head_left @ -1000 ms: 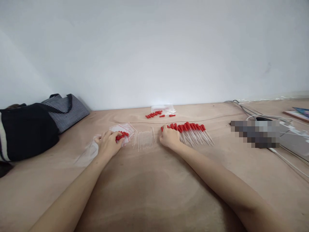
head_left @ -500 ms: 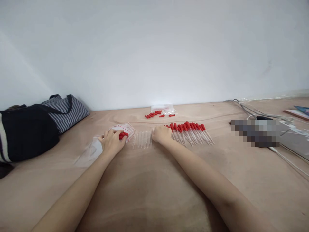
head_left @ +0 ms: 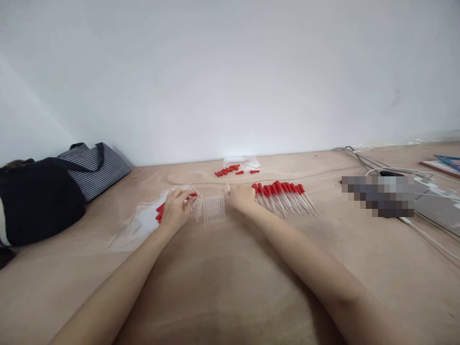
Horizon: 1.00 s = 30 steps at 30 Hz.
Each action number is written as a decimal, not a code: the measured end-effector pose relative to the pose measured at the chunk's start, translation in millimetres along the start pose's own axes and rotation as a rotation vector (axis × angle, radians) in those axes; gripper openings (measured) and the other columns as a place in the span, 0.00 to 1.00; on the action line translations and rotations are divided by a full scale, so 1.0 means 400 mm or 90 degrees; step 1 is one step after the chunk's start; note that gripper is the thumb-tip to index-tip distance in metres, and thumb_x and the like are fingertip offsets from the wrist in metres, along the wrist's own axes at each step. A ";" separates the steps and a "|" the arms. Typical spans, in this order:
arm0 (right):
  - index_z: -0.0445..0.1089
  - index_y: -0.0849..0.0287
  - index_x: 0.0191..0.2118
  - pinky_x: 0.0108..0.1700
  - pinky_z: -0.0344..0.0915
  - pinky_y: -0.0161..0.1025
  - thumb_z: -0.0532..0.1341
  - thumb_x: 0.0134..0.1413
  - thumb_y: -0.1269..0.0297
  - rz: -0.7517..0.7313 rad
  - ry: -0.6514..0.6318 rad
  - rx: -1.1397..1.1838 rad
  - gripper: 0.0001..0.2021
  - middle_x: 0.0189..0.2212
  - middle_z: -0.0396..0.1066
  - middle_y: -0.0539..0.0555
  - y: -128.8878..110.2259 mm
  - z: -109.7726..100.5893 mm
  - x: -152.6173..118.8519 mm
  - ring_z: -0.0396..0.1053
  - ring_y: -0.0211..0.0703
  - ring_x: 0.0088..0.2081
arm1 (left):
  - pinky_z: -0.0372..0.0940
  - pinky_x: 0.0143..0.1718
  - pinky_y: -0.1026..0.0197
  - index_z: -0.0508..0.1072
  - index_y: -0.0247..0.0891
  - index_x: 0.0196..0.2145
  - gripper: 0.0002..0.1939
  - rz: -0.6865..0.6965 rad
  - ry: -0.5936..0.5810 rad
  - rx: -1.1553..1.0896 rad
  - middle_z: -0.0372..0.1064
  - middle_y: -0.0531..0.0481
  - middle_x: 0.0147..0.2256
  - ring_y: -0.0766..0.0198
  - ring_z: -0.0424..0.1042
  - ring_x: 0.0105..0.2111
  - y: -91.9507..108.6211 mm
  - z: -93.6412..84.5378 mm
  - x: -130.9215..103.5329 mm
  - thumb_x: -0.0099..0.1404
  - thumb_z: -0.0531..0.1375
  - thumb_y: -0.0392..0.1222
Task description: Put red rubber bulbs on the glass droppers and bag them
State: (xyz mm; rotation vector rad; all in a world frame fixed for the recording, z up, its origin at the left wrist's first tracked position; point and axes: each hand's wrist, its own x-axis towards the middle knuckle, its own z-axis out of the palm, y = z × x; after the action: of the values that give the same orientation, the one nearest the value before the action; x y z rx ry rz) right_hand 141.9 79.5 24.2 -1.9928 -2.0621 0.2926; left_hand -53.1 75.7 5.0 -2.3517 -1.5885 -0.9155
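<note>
My left hand [head_left: 176, 210] pinches a red rubber bulb [head_left: 193, 195] at its fingertips, above the left end of a row of clear glass dropper tubes [head_left: 214, 209]. More red bulbs [head_left: 159, 212] lie on clear plastic bags [head_left: 138, 223] beside it, partly covered by the hand. Closed around a single glass dropper tube [head_left: 227, 187], my right hand [head_left: 242, 197] sits just right of the row; the tube's upper end sticks out above the fingers. To its right, several droppers [head_left: 283, 194] with red bulbs on their tops lie side by side, slanting.
Further back are loose red bulbs [head_left: 226, 170] and a small clear bag [head_left: 240, 162] with thin tubes near the wall. A black bag [head_left: 39, 203] and a striped bag [head_left: 89, 167] stand left. Cables [head_left: 427, 235] and a grey device [head_left: 436, 203] lie right.
My left hand has moved right from the pile of red bulbs, with one bulb now between its fingertips. The right hand stays nearly in place with the tube.
</note>
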 end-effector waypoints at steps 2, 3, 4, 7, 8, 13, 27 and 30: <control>0.66 0.66 0.40 0.36 0.61 0.38 0.49 0.55 0.65 -0.024 0.030 0.018 0.13 0.36 0.70 0.64 0.035 -0.016 -0.026 0.68 0.48 0.39 | 0.60 0.38 0.59 0.69 0.37 0.37 0.12 0.004 -0.027 -0.133 0.69 0.47 0.34 0.60 0.66 0.35 0.047 -0.009 -0.016 0.62 0.49 0.42; 0.64 0.66 0.40 0.35 0.60 0.37 0.48 0.56 0.66 -0.046 0.044 0.030 0.12 0.36 0.69 0.63 0.058 -0.022 -0.043 0.68 0.47 0.38 | 0.61 0.37 0.60 0.68 0.36 0.38 0.12 -0.002 -0.045 -0.180 0.69 0.48 0.33 0.61 0.67 0.33 0.075 -0.014 -0.027 0.62 0.49 0.42; 0.63 0.65 0.41 0.35 0.60 0.36 0.48 0.56 0.66 -0.066 0.053 0.041 0.11 0.35 0.70 0.61 0.085 -0.025 -0.062 0.68 0.45 0.37 | 0.61 0.35 0.61 0.67 0.37 0.38 0.11 0.003 -0.078 -0.222 0.69 0.49 0.33 0.62 0.67 0.32 0.104 -0.018 -0.040 0.62 0.49 0.42; 0.61 0.61 0.36 0.31 0.58 0.33 0.49 0.56 0.69 -0.231 0.115 0.150 0.05 0.29 0.69 0.55 0.177 -0.015 -0.125 0.66 0.40 0.31 | 0.61 0.35 0.63 0.66 0.38 0.37 0.09 0.054 -0.184 -0.333 0.68 0.51 0.31 0.64 0.67 0.32 0.180 -0.018 -0.080 0.62 0.49 0.41; 0.61 0.61 0.34 0.30 0.58 0.34 0.49 0.56 0.70 -0.267 0.146 0.180 0.05 0.28 0.68 0.54 0.208 -0.008 -0.147 0.66 0.40 0.30 | 0.61 0.34 0.64 0.66 0.38 0.35 0.08 0.068 -0.203 -0.359 0.67 0.52 0.30 0.66 0.67 0.30 0.199 -0.013 -0.091 0.62 0.50 0.41; 0.62 0.60 0.43 0.34 0.59 0.39 0.49 0.55 0.72 -0.352 0.254 0.169 0.11 0.29 0.69 0.55 0.303 0.023 -0.234 0.65 0.41 0.30 | 0.60 0.28 0.66 0.65 0.37 0.31 0.05 0.051 -0.231 -0.405 0.64 0.54 0.25 0.68 0.64 0.25 0.235 0.033 -0.128 0.60 0.53 0.41; 0.62 0.59 0.36 0.35 0.56 0.38 0.49 0.54 0.73 -0.355 0.165 0.258 0.07 0.27 0.68 0.51 0.245 0.033 -0.290 0.63 0.37 0.29 | 0.64 0.34 0.64 0.70 0.39 0.38 0.10 -0.042 -0.273 -0.511 0.72 0.51 0.32 0.65 0.71 0.32 0.240 0.045 -0.135 0.61 0.53 0.40; 0.63 0.59 0.35 0.34 0.55 0.37 0.50 0.54 0.73 -0.345 0.160 0.269 0.07 0.26 0.68 0.50 0.238 0.033 -0.293 0.62 0.37 0.27 | 0.64 0.34 0.64 0.70 0.38 0.38 0.09 -0.058 -0.272 -0.547 0.72 0.51 0.33 0.65 0.70 0.32 0.242 0.050 -0.138 0.60 0.53 0.40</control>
State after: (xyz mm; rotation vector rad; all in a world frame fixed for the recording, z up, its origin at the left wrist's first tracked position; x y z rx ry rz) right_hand 230.7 -33.5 -24.1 -1.1201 -2.0656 0.3119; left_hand 26.5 0.4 -23.1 -3.2503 -1.6690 -1.4037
